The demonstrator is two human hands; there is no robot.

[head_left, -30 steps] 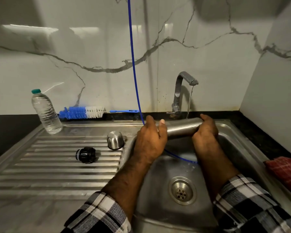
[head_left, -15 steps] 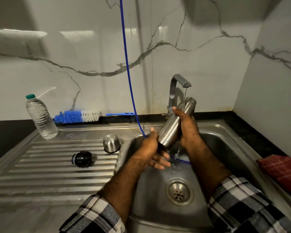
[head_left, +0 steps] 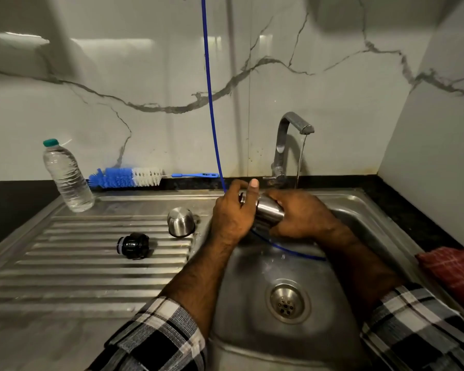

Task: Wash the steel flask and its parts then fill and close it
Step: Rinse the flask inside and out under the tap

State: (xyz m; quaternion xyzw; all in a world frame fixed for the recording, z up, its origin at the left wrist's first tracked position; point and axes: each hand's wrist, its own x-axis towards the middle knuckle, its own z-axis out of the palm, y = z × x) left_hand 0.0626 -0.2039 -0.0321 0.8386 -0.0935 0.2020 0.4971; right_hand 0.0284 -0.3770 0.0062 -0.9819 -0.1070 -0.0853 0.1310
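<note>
You hold the steel flask (head_left: 269, 210) level over the sink (head_left: 354, 210), mouth to your left, likely so rinse water drains into the basin. Your left hand (head_left: 232, 215) wraps the neck, thumb up; your right hand (head_left: 299, 215) curls round the body. The tap (head_left: 287, 137) runs just behind, its stream missing the flask. The steel cup (head_left: 180, 221) and black stopper (head_left: 133, 245) wait apart on the drainboard (head_left: 65, 263), bottle brush (head_left: 126, 178) behind.
</note>
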